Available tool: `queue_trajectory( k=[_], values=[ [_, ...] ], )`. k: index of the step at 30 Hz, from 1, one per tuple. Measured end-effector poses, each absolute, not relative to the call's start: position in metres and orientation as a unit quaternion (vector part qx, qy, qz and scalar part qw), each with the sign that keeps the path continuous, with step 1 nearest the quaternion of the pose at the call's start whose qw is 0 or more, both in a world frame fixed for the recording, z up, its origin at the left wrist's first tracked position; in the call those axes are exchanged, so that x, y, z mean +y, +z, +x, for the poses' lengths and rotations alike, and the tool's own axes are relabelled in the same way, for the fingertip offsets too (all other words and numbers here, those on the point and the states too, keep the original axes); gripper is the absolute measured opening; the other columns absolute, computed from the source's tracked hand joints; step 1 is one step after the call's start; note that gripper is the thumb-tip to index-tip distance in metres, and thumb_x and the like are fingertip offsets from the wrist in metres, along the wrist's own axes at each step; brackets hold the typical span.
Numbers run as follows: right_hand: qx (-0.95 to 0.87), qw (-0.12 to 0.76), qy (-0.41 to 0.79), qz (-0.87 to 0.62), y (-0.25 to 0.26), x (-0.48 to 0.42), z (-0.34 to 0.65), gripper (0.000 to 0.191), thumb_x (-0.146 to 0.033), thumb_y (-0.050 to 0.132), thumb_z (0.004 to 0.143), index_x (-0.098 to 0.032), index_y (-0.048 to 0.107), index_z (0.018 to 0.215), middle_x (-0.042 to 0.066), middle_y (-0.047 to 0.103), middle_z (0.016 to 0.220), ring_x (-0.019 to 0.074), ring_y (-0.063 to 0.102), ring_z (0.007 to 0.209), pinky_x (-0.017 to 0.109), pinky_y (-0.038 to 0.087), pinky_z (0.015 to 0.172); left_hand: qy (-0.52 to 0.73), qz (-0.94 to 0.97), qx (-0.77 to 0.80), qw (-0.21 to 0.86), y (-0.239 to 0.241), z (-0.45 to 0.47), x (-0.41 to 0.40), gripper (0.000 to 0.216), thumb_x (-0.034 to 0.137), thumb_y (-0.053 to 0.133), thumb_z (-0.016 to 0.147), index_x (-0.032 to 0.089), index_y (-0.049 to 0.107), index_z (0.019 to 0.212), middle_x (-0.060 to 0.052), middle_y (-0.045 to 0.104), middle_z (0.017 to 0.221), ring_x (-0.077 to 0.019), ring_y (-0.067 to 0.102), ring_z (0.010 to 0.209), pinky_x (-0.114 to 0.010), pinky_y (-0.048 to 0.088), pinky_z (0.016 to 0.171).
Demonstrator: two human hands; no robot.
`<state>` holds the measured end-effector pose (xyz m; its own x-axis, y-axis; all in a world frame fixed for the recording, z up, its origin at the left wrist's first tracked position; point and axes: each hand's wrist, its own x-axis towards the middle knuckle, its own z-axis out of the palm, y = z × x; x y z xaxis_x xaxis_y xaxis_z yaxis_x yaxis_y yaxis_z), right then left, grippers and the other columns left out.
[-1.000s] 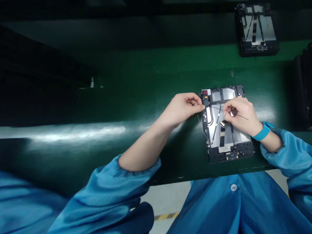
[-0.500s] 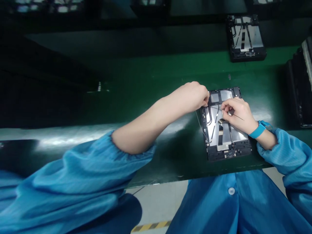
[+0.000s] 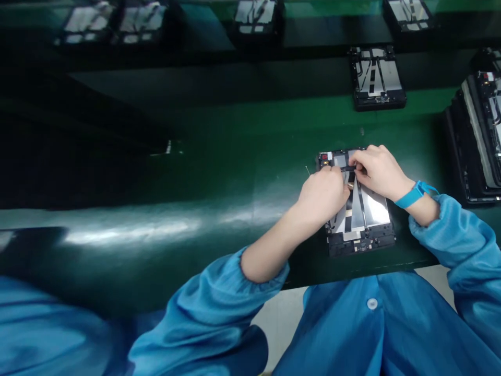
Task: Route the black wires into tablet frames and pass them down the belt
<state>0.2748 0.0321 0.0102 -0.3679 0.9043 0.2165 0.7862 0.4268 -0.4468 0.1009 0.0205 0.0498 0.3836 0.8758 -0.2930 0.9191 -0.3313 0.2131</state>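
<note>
Open tablet shell [image 3: 360,243], silver plate [image 3: 373,209] inside, at near edge of green belt [image 3: 195,156]; bare belt leftward. Left hand [image 3: 324,196] curled over shell, grip hidden. Right hand [image 3: 378,169] pinched closed at top end.

Opened tablet [image 3: 368,209] flat on bench [image 3: 219,156], under both hands: left hand [image 3: 324,196] over left half, right hand [image 3: 378,169] at far edge. Second tablet [image 3: 376,77] behind right hand, well apart. Stacked tablets [image 3: 475,136] right of it. Tablet row [image 3: 256,13] farthest behind.
</note>
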Motion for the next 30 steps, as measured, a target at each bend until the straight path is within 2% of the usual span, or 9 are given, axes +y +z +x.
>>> queue_trajectory(
  k=[5, 7, 12, 16, 18, 21, 24, 28, 30],
  values=[
    [-0.820, 0.226, 0.188, -0.491, 0.014, 0.021, 0.282, 0.026, -0.004, 0.063, 0.080, -0.023, 0.071, 0.096, 0.001, 0.073, 0.079, 0.0232, 0.064, 0.085, 0.034, 0.039, 0.080, -0.039, 0.791, 0.573, 0.208, 0.043, 0.100, 0.017, 0.021, 0.012, 0.052, 0.090, 0.015, 0.071, 0.098, -0.018, 0.078, 0.104, -0.0356, 0.077, 0.100, -0.039, 0.058, 0.078],
    [-0.794, 0.267, 0.222, -0.498, 0.012, 0.019, 0.288, 0.024, -0.005, 0.065, 0.079, -0.022, 0.071, 0.094, 0.000, 0.074, 0.079, 0.0206, 0.065, 0.082, 0.033, 0.043, 0.079, -0.019, 0.788, 0.570, 0.234, 0.041, 0.096, 0.016, 0.018, 0.012, 0.053, 0.088, 0.018, 0.069, 0.093, -0.015, 0.078, 0.101, -0.0339, 0.076, 0.100, -0.039, 0.057, 0.080],
    [-0.676, 0.395, 0.297, -0.547, 0.000, 0.017, 0.304, 0.016, -0.009, 0.068, 0.077, -0.020, 0.070, 0.088, -0.001, 0.073, 0.077, 0.0151, 0.065, 0.071, 0.029, 0.050, 0.071, 0.020, 0.776, 0.589, 0.225, 0.040, 0.094, 0.015, 0.013, 0.023, 0.057, 0.091, 0.018, 0.067, 0.098, -0.015, 0.075, 0.107, -0.0325, 0.073, 0.100, -0.040, 0.056, 0.083],
    [-0.582, 0.438, 0.368, -0.577, -0.009, 0.020, 0.309, 0.011, -0.015, 0.071, 0.074, -0.020, 0.068, 0.083, -0.001, 0.070, 0.073, 0.0137, 0.064, 0.066, 0.028, 0.053, 0.067, 0.062, 0.767, 0.584, 0.260, 0.042, 0.099, 0.022, 0.012, 0.018, 0.055, 0.088, 0.020, 0.065, 0.095, -0.010, 0.074, 0.097, -0.0280, 0.071, 0.094, -0.039, 0.054, 0.087],
    [-0.551, 0.444, 0.404, -0.581, -0.013, 0.023, 0.310, 0.011, -0.017, 0.073, 0.072, -0.019, 0.067, 0.081, -0.002, 0.069, 0.070, 0.0134, 0.064, 0.065, 0.028, 0.054, 0.066, 0.088, 0.759, 0.590, 0.261, 0.043, 0.103, 0.026, 0.012, 0.025, 0.058, 0.091, 0.020, 0.065, 0.099, -0.009, 0.074, 0.098, -0.0276, 0.071, 0.094, -0.039, 0.054, 0.088],
    [-0.528, 0.452, 0.430, -0.576, -0.016, 0.025, 0.310, 0.012, -0.018, 0.073, 0.071, -0.019, 0.066, 0.081, -0.002, 0.067, 0.069, 0.0129, 0.065, 0.064, 0.028, 0.054, 0.066, 0.043, 0.773, 0.580, 0.252, 0.044, 0.112, 0.031, 0.029, 0.038, 0.063, 0.092, 0.017, 0.065, 0.111, -0.014, 0.075, 0.106, -0.0337, 0.070, 0.102, -0.044, 0.055, 0.092],
    [-0.526, 0.458, 0.433, -0.571, -0.018, 0.025, 0.310, 0.014, -0.018, 0.073, 0.069, -0.019, 0.066, 0.081, -0.003, 0.067, 0.069, 0.0120, 0.064, 0.064, 0.026, 0.053, 0.066, -0.012, 0.792, 0.571, 0.215, 0.044, 0.122, 0.029, 0.039, 0.029, 0.061, 0.090, 0.011, 0.062, 0.125, -0.021, 0.072, 0.121, -0.0388, 0.069, 0.112, -0.050, 0.055, 0.098],
    [-0.531, 0.447, 0.443, -0.567, -0.018, 0.024, 0.310, 0.015, -0.016, 0.071, 0.068, -0.020, 0.066, 0.082, -0.005, 0.065, 0.064, 0.0115, 0.062, 0.060, 0.025, 0.052, 0.063, -0.020, 0.798, 0.574, 0.184, 0.047, 0.122, 0.017, 0.042, 0.014, 0.056, 0.085, 0.011, 0.061, 0.127, -0.019, 0.071, 0.115, -0.0369, 0.069, 0.110, -0.049, 0.055, 0.098],
    [-0.535, 0.439, 0.445, -0.569, -0.017, 0.024, 0.310, 0.016, -0.014, 0.069, 0.068, -0.021, 0.066, 0.082, -0.006, 0.064, 0.062, 0.0119, 0.062, 0.060, 0.025, 0.051, 0.062, 0.012, 0.818, 0.551, 0.166, 0.048, 0.117, 0.012, 0.042, 0.012, 0.055, 0.083, 0.011, 0.062, 0.124, -0.020, 0.069, 0.117, -0.0373, 0.067, 0.111, -0.050, 0.054, 0.100]
  ],
)
